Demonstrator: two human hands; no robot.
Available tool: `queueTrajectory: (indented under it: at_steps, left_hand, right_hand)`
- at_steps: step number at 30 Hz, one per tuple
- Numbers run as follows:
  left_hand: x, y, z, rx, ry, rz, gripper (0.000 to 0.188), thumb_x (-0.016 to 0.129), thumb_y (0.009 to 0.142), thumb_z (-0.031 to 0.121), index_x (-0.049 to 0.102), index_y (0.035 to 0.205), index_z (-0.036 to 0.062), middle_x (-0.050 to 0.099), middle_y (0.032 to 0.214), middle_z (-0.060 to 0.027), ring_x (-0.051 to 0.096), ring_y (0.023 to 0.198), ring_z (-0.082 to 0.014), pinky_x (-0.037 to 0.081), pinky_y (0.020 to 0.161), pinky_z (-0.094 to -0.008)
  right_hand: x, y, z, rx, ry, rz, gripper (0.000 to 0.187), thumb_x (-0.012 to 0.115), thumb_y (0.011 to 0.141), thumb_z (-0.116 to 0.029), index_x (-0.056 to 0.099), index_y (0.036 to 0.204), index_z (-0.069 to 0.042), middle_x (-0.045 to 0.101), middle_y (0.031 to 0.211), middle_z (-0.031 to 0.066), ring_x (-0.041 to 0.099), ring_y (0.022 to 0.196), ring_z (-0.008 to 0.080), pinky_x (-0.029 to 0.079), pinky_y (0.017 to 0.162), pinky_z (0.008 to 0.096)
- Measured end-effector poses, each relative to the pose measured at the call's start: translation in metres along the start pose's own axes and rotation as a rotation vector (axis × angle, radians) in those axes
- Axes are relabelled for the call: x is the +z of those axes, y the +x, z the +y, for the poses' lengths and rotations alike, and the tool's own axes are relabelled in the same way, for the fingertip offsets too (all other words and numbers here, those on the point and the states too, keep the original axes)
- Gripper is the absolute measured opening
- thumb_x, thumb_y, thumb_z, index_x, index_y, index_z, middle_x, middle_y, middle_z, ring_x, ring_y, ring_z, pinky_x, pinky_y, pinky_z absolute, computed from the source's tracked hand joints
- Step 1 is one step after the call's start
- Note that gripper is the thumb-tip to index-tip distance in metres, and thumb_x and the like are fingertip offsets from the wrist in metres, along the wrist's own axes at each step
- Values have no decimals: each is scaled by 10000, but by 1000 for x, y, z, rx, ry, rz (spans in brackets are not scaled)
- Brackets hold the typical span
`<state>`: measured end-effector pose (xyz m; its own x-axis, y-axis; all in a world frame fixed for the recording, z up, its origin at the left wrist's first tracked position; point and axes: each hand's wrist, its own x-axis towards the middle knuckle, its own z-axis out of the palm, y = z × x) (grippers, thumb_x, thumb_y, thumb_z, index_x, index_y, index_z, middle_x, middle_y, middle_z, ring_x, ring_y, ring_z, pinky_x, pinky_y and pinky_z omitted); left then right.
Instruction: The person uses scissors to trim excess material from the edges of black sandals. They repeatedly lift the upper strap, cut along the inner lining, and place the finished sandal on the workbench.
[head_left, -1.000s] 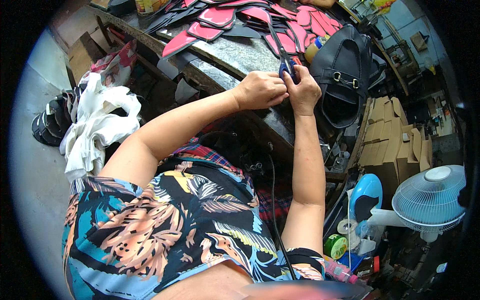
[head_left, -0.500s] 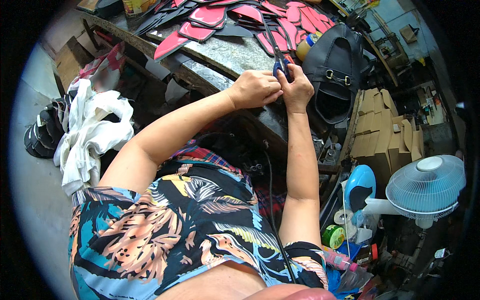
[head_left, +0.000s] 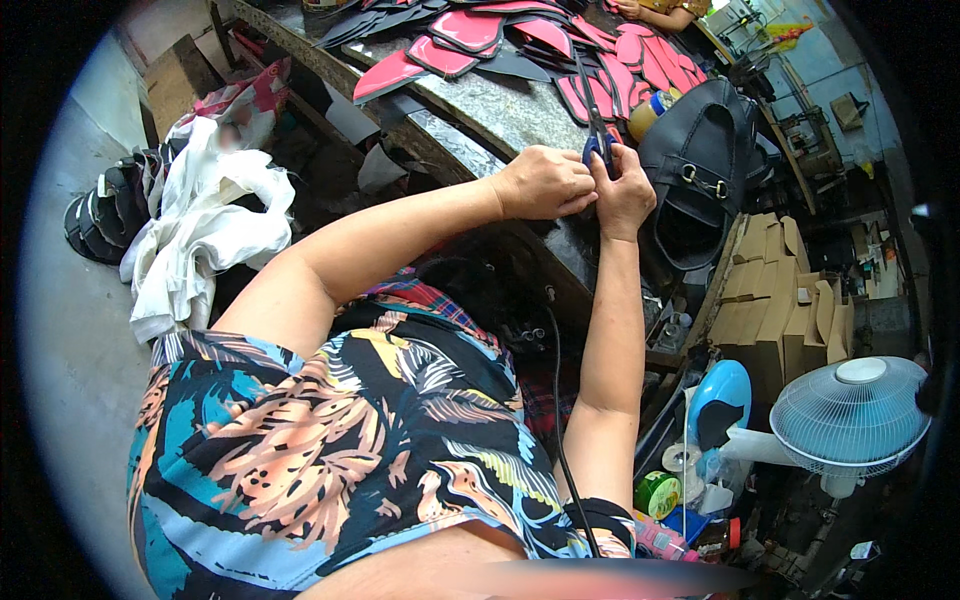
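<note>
My right hand point(head_left: 626, 195) is closed around the blue handles of a pair of scissors point(head_left: 597, 118), whose dark blades point away from me over the near edge of the worktable point(head_left: 455, 130). Touching it or very close is my left hand point(head_left: 540, 183), fingers curled in a pinch at the right hand's fingertips. Whatever the left fingers hold is hidden or too small to make out. Beyond the blades lie many flat pink pieces with black edges point(head_left: 470, 30), heaped and overlapping. Just right of my right hand rests a black leather item point(head_left: 700, 150) with a metal buckle.
A yellowish jar point(head_left: 645, 118) stands behind the scissors. Another person's hand point(head_left: 630, 8) is at the table's far side. Cardboard boxes point(head_left: 765, 300) and a fan point(head_left: 850, 415) stand to the right, white cloth point(head_left: 215, 220) to the left. A black cable point(head_left: 560, 400) hangs before me.
The view has shifted, so the table and both hands sit further right in the picture. The other person's hand has come into view. My grip on the scissors looks the same.
</note>
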<state>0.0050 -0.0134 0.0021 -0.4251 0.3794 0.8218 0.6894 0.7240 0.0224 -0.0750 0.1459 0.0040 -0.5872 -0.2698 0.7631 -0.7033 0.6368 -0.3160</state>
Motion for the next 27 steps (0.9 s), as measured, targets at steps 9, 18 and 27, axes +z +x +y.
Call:
queueTrajectory:
  at_steps: [9,18,27]
  left_hand:
    - [0,57,81,194,-33,208,262,753,723,250,635,936,152,586,964,-41,574,911,-263,512,827,-411]
    - [93,129,105,9,301,-658,164,672,846,258,799,864,155,748,858,-5,692,867,-240,502,704,-463]
    - [57,129,69,-10,357,-716,198,576,891,300,716,773,224,693,849,-8,657,839,-200,499,723,-471]
  right_hand:
    - [-6,-6,-11,-140,-151,52,400,801,807,-408,692,1082,-138,708,841,99,688,741,311,548,702,433]
    - [-14,-1,-22,-81,-122,-25,406,833,745,-366,702,1035,-113,718,856,107,694,802,293,539,752,420]
    - [-13,-3,-16,-191,-30,-125,431,720,858,-415,631,1126,-90,691,973,140,649,958,307,491,880,445]
